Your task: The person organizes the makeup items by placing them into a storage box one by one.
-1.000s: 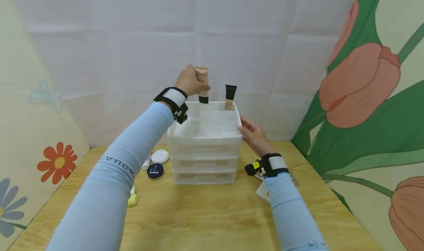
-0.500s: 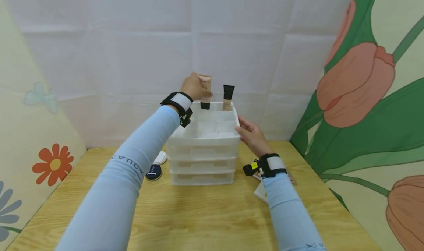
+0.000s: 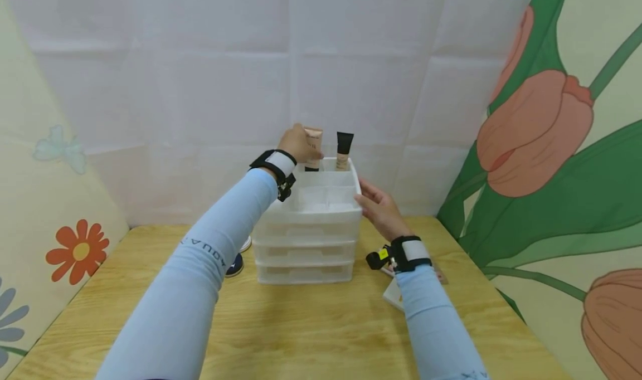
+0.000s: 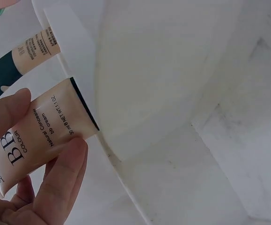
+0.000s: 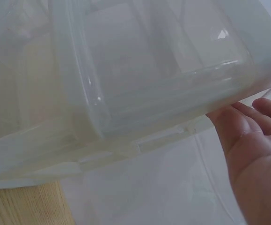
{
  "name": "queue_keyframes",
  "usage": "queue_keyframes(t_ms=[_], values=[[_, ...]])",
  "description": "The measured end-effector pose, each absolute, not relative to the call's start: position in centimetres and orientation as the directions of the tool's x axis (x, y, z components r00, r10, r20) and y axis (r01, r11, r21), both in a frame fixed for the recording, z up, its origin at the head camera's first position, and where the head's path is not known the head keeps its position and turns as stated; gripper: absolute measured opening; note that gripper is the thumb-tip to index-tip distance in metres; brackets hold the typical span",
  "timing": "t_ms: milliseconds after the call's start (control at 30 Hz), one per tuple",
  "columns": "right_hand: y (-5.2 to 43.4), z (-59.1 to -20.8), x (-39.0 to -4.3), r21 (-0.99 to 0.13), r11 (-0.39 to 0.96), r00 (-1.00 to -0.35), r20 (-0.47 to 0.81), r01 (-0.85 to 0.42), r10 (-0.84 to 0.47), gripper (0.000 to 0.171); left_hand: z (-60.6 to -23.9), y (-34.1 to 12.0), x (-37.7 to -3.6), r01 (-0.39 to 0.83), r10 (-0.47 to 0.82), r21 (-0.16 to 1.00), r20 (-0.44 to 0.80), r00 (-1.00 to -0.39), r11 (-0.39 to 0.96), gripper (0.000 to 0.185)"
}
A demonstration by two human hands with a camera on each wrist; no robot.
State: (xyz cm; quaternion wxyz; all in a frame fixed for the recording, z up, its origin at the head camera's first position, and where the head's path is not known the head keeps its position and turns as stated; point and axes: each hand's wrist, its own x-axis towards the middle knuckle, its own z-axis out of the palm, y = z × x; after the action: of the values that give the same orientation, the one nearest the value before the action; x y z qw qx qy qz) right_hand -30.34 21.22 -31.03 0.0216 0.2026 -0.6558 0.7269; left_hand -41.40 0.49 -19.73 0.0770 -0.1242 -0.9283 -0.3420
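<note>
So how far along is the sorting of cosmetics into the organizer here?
Done: one black-capped tube stands in a back compartment of the organizer. In hand: the left hand grips the BB cream tube, cap down, at the compartment beside it; the right hand touches the organizer's right side. Left: a dark compact and a white item on the table, plus a card by the right wrist.

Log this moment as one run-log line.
left hand: grip on BB cream tube, cap-down in organizer rear slot | right hand: open, steadying organizer | second tube: slotted
</note>
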Motion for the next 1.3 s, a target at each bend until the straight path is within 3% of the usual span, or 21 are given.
queue_keyframes(t_ms=[767, 1300], values=[[21.2, -30.8, -30.2, -0.952, -0.138, -0.928, 0.299, -0.274, -0.222, 0.055, -21.0, 0.9, -40.4, 0.294, 0.205, 0.596, 0.214, -0.955, 0.747, 0.076], [21.2, -31.1, -30.5, -0.931, -0.165, -0.899, 0.358, -0.325, -0.250, 0.053, -21.0, 1.0, -40.0, 0.269, 0.191, 0.561, 0.195, -0.962, 0.783, 0.081]])
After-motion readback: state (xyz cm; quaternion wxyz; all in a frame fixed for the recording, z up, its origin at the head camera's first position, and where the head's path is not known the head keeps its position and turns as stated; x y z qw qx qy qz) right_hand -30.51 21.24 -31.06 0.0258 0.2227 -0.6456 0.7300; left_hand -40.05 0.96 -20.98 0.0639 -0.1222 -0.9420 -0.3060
